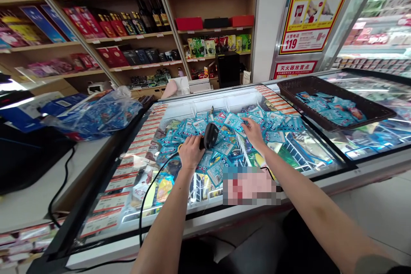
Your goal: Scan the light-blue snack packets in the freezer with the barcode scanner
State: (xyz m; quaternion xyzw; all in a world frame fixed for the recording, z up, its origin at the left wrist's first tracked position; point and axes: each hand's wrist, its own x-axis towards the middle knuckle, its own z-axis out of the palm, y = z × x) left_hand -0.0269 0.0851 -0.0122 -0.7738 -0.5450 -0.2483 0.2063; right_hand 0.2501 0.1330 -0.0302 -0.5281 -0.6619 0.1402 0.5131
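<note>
My left hand (pixel 192 150) is wrapped round the handle of a black barcode scanner (pixel 211 135), whose cable runs down beside my forearm. The scanner's head points right, over a spread of small blue packets (pixel 221 147) on the freezer's glass top. With thumb and fingers my right hand (pixel 253 133) pinches the edge of one blue packet (pixel 233 121) at the far side of the spread. Near my right forearm lies a pink, pixelated object (pixel 250 186) that I cannot make out.
A dark basket (pixel 335 126) with more blue packets stands on the freezer at the right. To the left, a clear plastic bag (pixel 99 113) of blue packets lies on the counter (pixel 86 154). Behind the freezer rise shelves (pixel 218 7) of boxes and bottles.
</note>
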